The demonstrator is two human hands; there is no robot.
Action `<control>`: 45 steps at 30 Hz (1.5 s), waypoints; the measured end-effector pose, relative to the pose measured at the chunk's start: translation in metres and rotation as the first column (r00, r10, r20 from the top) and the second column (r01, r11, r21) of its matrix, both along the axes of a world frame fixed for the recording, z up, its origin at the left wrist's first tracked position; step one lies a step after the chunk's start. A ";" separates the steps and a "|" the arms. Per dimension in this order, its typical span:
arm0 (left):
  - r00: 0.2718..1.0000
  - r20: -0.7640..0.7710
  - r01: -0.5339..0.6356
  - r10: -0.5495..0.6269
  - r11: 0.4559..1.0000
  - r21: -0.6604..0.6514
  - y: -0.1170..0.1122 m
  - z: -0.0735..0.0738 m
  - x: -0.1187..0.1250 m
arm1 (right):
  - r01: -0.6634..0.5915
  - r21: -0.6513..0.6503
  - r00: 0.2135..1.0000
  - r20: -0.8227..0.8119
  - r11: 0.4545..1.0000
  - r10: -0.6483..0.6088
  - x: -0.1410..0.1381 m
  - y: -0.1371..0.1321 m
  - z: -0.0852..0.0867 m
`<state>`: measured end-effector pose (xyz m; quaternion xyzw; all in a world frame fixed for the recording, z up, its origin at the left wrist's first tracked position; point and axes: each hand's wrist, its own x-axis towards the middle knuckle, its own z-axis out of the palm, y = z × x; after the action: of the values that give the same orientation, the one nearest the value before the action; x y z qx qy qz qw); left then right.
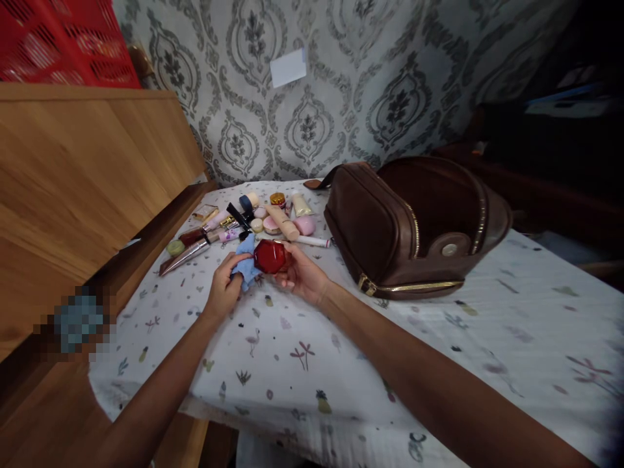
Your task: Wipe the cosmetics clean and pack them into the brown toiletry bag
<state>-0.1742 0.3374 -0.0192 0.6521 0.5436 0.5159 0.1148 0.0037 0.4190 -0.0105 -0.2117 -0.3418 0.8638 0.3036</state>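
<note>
1. The right hand (305,272) grasps the red case (270,257), its fingers and thumb around the right-hand edge; the broad face is turned up toward the wearer.
2. The left hand (227,281) pinches a blue cloth (247,261) between thumb and fingers, bunched so that it spreads out above and below the grip.
3. The relation that matters is side by side: case on the right, cloth on the left, the cloth's edge meeting the case's left side. How firmly it presses there cannot be told.
4. The case looks six-sided, with no marked long axis; it seems slightly wider across, from hand to hand. The cloth stretches more away from the body. The right hand is nearer the case, being on it; the left is just beside, with the cloth between.
5. Just beyond the hands lie a white tube (313,241), near the right fingers, and a silver tube (188,255), left of the cloth and slanting away to the right.
6. Farther off, a pink sponge (305,225) and a beige tube (281,222) lie among a loose heap of make-up.
7. Well to the right, a brown bag (363,224) stands on the patterned tablecloth (273,377).
</note>
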 end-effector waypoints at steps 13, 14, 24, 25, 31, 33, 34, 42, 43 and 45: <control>0.976 0.211 0.094 -0.060 0.984 -0.154 0.005 0.003 -0.008 | 0.059 0.283 0.995 0.063 0.957 -0.080 -0.005 -0.008 -0.007; 0.966 0.245 0.130 -0.086 0.977 -0.170 0.005 0.002 -0.008 | 0.074 0.303 0.994 0.060 0.950 -0.096 -0.005 -0.008 -0.009; 0.997 0.068 0.030 -0.020 0.988 -0.154 0.002 0.003 0.000 | 0.091 0.413 0.972 0.160 0.906 -0.170 -0.009 -0.005 -0.017; 1.000 0.019 0.004 -0.001 0.992 -0.128 0.001 0.004 0.000 | 0.082 0.420 0.971 0.172 0.904 -0.168 -0.008 -0.005 -0.017; 0.990 -0.135 -0.038 0.034 0.999 -0.023 -0.003 0.002 0.002 | 0.043 0.443 0.968 0.203 0.895 -0.147 -0.007 -0.003 -0.015; 0.985 -0.168 -0.051 0.050 0.999 -0.001 -0.002 0.001 0.003 | 0.045 0.424 0.972 0.190 0.905 -0.137 -0.007 -0.003 -0.015; 0.981 -0.185 -0.062 0.062 0.998 0.007 -0.002 0.001 0.003 | 0.047 0.412 0.975 0.179 0.910 -0.131 -0.007 -0.003 -0.016; 0.978 -0.207 -0.004 0.004 1.000 -0.003 -0.005 0.005 0.003 | 0.089 0.423 0.982 0.116 0.902 -0.151 -0.007 -0.006 -0.017; 0.982 -0.190 0.016 -0.018 1.000 -0.014 -0.005 0.006 0.002 | 0.086 0.435 0.981 0.122 0.896 -0.153 -0.008 -0.006 -0.017; 0.986 -0.165 0.030 -0.033 0.999 -0.024 -0.005 0.007 0.002 | 0.076 0.462 0.979 0.133 0.883 -0.154 -0.009 -0.006 -0.018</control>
<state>-0.1719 0.3319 -0.0117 0.6998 0.5465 0.4522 0.0847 -0.0049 0.4129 -0.0286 -0.2257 -0.5453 0.7196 0.3659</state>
